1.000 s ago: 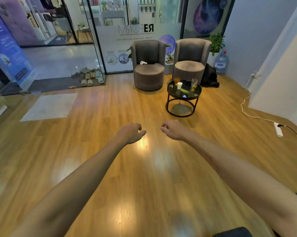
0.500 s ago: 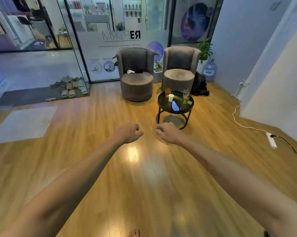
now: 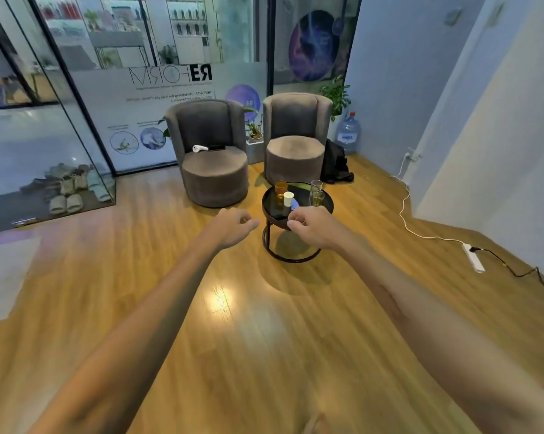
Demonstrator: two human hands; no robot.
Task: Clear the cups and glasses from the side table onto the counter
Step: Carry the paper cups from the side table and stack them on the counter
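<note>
A round black side table stands on the wooden floor ahead of me. On it are an amber glass, a small white cup, a tall clear glass and a short glass of yellow liquid. My left hand hovers to the left of the table, fingers loosely curled, holding nothing. My right hand is stretched out in front of the table's near edge, fingers loosely curled and empty. No counter is in view.
Two grey armchairs stand behind the table, the left one with a white object on its seat. A black bag and water bottle sit at the right. A power strip with cables lies on the floor.
The table and chairs have grown larger and nearer in view. Both hands stay extended and empty; the right hand now overlaps the table's near edge.
</note>
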